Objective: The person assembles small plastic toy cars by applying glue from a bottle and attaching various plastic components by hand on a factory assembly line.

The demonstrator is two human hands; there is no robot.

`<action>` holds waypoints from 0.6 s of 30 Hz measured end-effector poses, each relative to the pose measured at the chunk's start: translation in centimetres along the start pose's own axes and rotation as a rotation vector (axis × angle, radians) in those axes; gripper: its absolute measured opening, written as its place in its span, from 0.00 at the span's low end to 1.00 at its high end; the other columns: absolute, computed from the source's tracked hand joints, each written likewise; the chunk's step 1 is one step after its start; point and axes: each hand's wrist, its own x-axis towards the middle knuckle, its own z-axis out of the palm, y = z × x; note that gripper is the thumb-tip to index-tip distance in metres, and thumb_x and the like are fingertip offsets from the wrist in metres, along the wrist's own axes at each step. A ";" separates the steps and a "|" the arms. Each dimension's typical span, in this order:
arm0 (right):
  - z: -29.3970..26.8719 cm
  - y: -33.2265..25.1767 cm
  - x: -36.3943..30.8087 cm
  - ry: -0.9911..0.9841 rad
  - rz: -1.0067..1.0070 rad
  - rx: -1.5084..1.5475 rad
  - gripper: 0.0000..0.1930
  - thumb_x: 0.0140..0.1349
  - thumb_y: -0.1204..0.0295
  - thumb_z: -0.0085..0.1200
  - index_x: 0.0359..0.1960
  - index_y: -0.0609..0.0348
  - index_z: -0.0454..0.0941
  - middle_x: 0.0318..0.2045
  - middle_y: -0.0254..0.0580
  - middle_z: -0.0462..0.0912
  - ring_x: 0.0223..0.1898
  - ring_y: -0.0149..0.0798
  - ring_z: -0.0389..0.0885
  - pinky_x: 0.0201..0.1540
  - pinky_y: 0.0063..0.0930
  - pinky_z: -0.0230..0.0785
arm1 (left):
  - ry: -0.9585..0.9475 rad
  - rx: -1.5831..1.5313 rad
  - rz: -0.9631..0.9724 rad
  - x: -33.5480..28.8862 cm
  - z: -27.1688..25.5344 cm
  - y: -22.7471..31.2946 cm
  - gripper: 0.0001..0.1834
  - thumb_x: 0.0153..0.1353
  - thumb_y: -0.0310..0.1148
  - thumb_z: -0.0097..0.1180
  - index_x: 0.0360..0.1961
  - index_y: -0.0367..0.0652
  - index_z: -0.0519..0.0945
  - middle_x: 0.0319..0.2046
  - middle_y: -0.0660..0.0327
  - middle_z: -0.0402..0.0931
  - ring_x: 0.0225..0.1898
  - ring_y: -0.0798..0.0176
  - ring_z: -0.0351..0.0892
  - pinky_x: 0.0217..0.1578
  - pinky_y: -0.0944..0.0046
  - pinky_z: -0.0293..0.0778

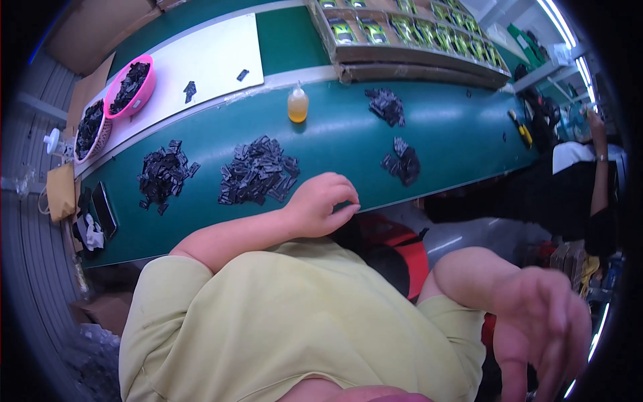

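- Upper left: pink basin (151, 78) filled with black pieces.
- Left of centre, on the green table (207, 144): one loose pile of black pieces (165, 173), then a larger pile (260, 171).
- Upper middle: bottle (298, 106) of amber liquid, upright.
- Centre: left hand (323, 204) at table edge, near the larger pile; fingers loosely curled, half open.
- Right of centre: two smaller heaps (404, 164).
- Lower right: right hand (544, 321) off the table, open, fingers bent, slightly blurred.
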 end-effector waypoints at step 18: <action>-6.2 40.5 13.0 -0.725 1.383 -1.433 0.21 0.48 0.60 0.63 0.39 0.65 0.84 0.43 0.56 0.84 0.46 0.49 0.83 0.50 0.40 0.74 | 0.065 -0.021 0.130 -1.7 1.3 -2.6 0.03 0.52 0.30 0.61 0.26 0.45 0.78 0.28 0.60 0.75 0.33 0.53 0.76 0.31 0.55 0.73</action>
